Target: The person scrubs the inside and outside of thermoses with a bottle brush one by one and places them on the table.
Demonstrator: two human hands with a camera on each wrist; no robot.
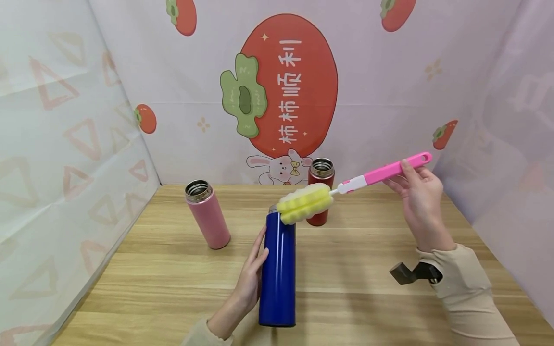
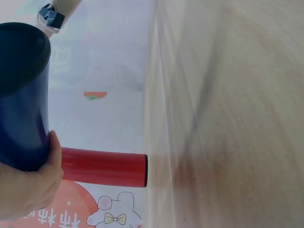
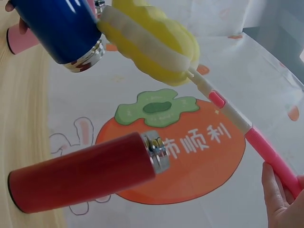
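Long bottle brush, yellow-and-white sponge head and pink-and-white plastic handle (image 1: 354, 184): held in the air over the table, slanting, handle end higher. Right hand (image 1: 420, 202) pinches the pink grip between thumb and fingers. Sponge head (image 1: 305, 203) lies outside the bottle, by its upper end; whether the two touch, cannot tell.

Tall glossy blue cylindrical bottle with a metal neck (image 1: 278, 274): lidless, leaning, mouth away from the person. Left hand (image 1: 248, 278) grips its side, thumb and fingers wrapped about the body. Left wrist view has its dark base raised off the wood.

Shiny red cylindrical bottle with a steel mouth (image 3: 83, 173): upright on the table, behind the sponge in the head view. Pale pink metallic bottle (image 1: 209, 218): also upright and uncapped, off to the left, apart from the others.

Below, light wood-grain table (image 1: 355, 269). Behind, pale cloth backdrop (image 1: 372, 96) printed with a big red persimmon, white characters and a rabbit. Beige sleeve (image 1: 467, 288) on the right arm, small black device (image 1: 409, 274) at the wrist.
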